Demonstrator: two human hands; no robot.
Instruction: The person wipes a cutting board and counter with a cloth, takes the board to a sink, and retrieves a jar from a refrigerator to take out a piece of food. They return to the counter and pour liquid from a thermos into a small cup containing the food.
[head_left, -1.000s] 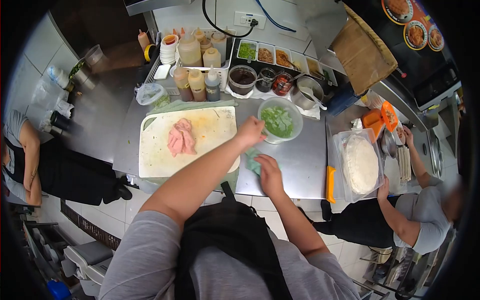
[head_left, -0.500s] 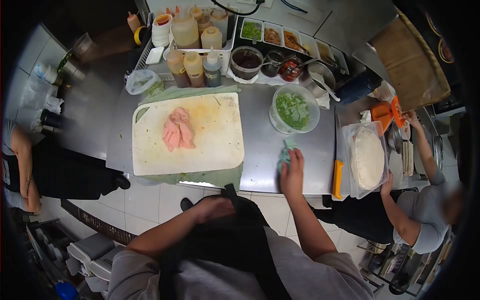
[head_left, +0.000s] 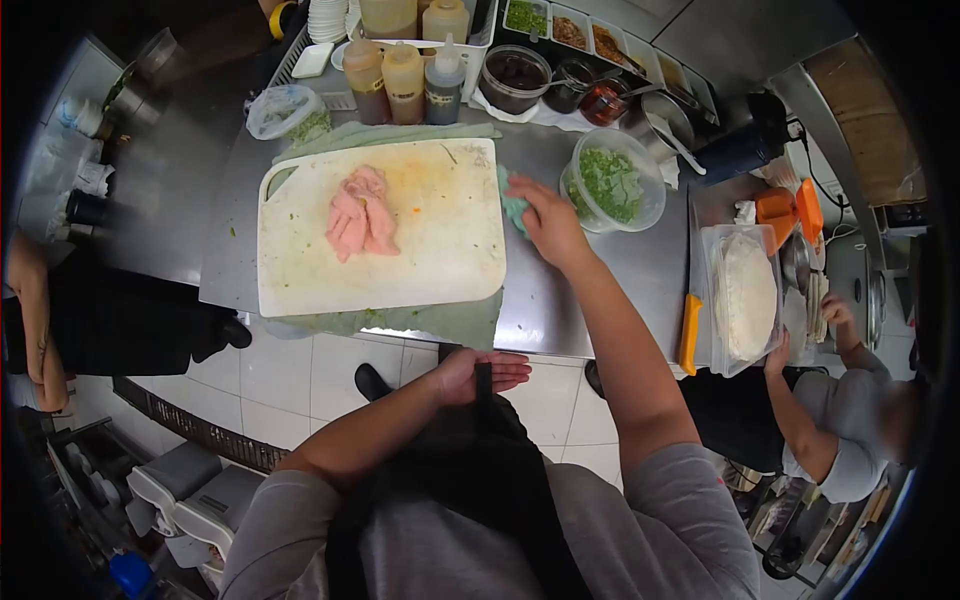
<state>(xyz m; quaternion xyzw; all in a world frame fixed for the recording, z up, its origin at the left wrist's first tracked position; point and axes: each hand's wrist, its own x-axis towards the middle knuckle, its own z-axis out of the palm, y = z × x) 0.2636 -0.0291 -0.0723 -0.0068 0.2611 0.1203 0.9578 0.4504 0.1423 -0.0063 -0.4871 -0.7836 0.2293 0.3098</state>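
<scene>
My right hand (head_left: 550,222) is closed over a crumpled green cloth (head_left: 514,210) on the steel counter, close against the right edge of the white cutting board (head_left: 440,245). Part of the cloth is hidden under my fingers. Below the counter's front edge, my left hand (head_left: 480,374) is held palm up, fingers stretched to the right, with nothing in it. A soft, crumpled pink piece (head_left: 362,215) lies left of centre on the board. Green cloth (head_left: 465,322) shows beneath the board. Right of my right hand stands a clear tub of chopped greens (head_left: 612,185).
Sauce bottles (head_left: 404,85) line the back beside a dark sauce container (head_left: 515,80). An orange-handled knife (head_left: 690,335) lies beside a clear bin holding a white mass (head_left: 742,297). A co-worker (head_left: 840,420) works at the right; another person (head_left: 100,320) stands left.
My right hand has carried the green cloth left and away from me to the board's edge. The left hand has moved right, its palm now turned up. The view has shifted.
</scene>
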